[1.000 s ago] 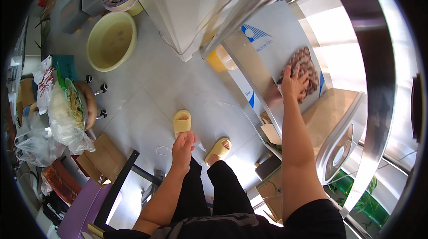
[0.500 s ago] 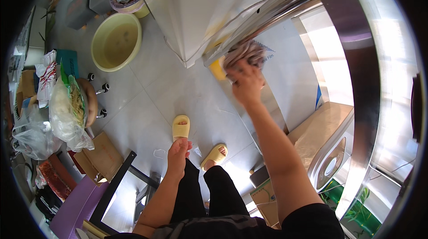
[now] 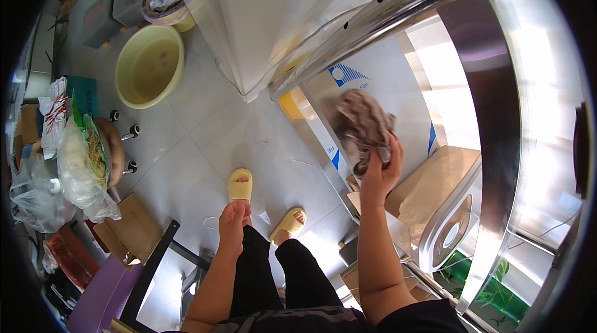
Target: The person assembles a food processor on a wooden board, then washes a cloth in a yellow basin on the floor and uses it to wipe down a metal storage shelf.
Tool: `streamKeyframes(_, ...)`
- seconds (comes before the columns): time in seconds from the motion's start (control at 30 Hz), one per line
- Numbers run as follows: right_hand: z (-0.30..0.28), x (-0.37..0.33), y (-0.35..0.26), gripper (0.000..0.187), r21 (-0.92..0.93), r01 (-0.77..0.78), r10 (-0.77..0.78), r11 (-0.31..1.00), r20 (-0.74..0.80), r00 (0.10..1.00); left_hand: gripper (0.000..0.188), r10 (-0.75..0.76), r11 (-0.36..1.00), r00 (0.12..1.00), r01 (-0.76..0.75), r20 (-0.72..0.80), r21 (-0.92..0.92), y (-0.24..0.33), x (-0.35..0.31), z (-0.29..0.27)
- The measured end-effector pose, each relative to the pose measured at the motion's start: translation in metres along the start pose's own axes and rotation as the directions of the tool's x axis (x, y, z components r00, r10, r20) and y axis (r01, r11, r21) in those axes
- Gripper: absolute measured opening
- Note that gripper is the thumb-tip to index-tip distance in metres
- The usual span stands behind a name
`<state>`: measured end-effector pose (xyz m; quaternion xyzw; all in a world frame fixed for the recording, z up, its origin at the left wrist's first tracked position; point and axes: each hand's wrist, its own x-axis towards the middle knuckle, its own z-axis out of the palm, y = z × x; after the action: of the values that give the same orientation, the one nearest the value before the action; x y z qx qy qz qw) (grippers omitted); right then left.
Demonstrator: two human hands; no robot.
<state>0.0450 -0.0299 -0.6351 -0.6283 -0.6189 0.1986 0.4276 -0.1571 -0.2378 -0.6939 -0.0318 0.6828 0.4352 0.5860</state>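
My right hand (image 3: 384,168) grips a brown patterned cloth (image 3: 367,123) by its near end. The bunched cloth lies over the metal shelf (image 3: 407,109), which has blue-printed film on its surface. Just nearer than this hand is a box-shaped appliance (image 3: 451,227) with a brown top and a round dial-like front. My left hand (image 3: 232,228) hovers above my left leg, its fingers curled together and nothing showing in them. Below it is a yellow slipper (image 3: 240,187) on my foot.
A shiny metal rail (image 3: 404,22) runs along the shelf's upper side. At far left stand a yellow basin of murky water (image 3: 122,65) and a lined bin (image 3: 163,17). Plastic bags (image 3: 78,171), a cardboard box (image 3: 134,227) and a black metal frame (image 3: 149,274) crowd the left.
My right hand has drawn the cloth back from the shelf's far corner, nearer and to the right. The blue print there now shows. My left hand stays low, its fingers curled.
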Motion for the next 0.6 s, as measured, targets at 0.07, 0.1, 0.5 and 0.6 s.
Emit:
streamKeyframes(0.07,-0.008,0.002,0.019,0.035,-0.382,-0.051,0.071,0.923,0.038,0.997,0.023,0.004,1.000,1.000,-0.004,0.021,-0.019,0.000,0.005,0.002)
streamKeyframes(0.1,-0.007,0.002,0.029,0.040,-0.704,-0.082,0.154,0.706,0.039,0.987,0.023,0.004,1.000,1.000,-0.003,0.026,-0.025,-0.002,0.009,0.004)
streamKeyframes(0.5,0.072,0.186,0.104,0.061,-0.799,-0.249,0.364,0.548,-0.041,0.931,0.032,0.013,0.989,1.000,-0.012,0.007,-0.149,-0.032,0.047,0.003)
streamKeyframes(0.6,0.084,0.234,0.117,0.062,-0.788,-0.166,0.374,0.593,0.086,0.923,0.031,0.035,0.985,0.999,-0.030,0.026,-0.169,-0.028,0.055,0.013)
